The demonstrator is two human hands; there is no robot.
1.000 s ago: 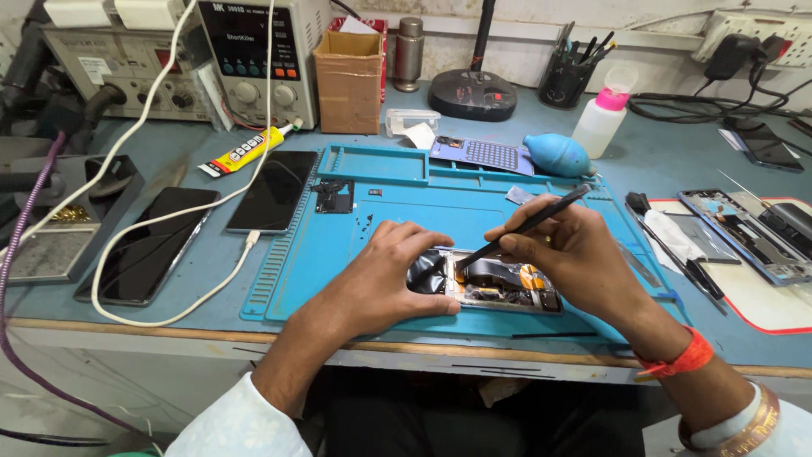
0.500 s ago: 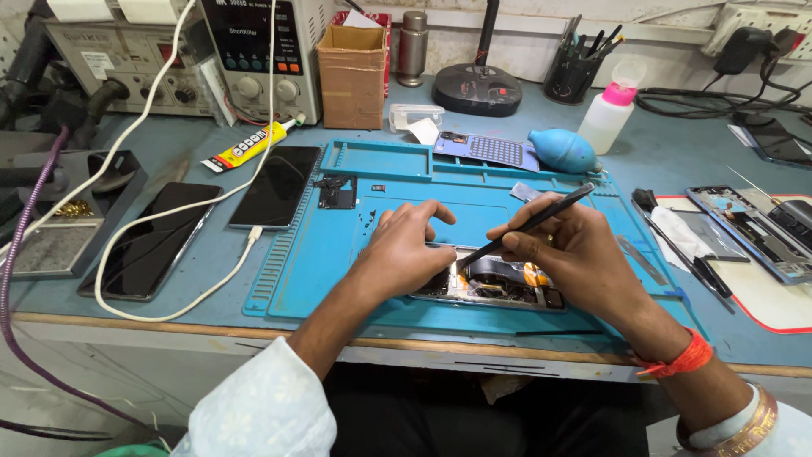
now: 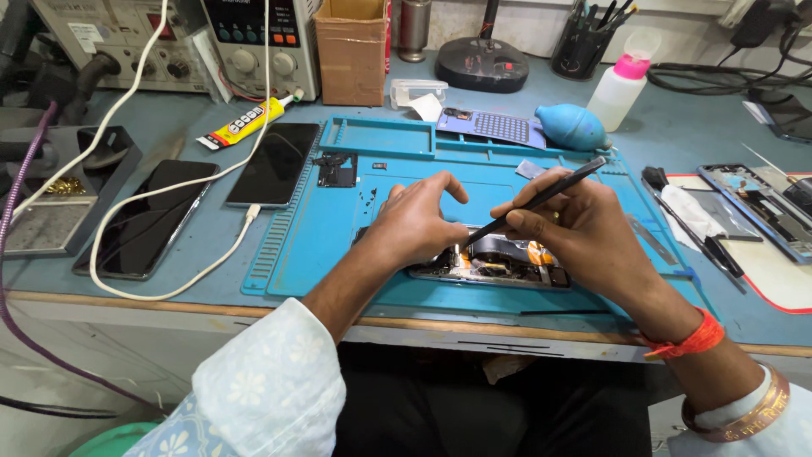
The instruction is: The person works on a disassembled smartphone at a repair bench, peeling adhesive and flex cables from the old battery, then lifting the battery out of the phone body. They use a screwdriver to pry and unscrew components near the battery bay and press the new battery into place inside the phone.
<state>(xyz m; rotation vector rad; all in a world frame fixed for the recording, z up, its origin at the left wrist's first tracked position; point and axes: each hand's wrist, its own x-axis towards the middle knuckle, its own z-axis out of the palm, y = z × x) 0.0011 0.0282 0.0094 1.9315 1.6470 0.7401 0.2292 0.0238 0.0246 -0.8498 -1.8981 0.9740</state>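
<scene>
My right hand (image 3: pixel 584 224) pinches a black stylus (image 3: pixel 534 200) whose tip slants down-left onto the opened phone (image 3: pixel 495 261) lying crosswise at lower centre, while my left hand (image 3: pixel 414 222), fingers curled, steadies its left end.

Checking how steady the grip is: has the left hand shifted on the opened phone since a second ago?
Yes. The left hand has slid slightly away from the mat's near edge, fingers lifting.

You have only one view: the camera on your head looks down and forward over the counter (image 3: pixel 169 305) from close, with your hands in the middle and the instruments along the far edge.
</scene>
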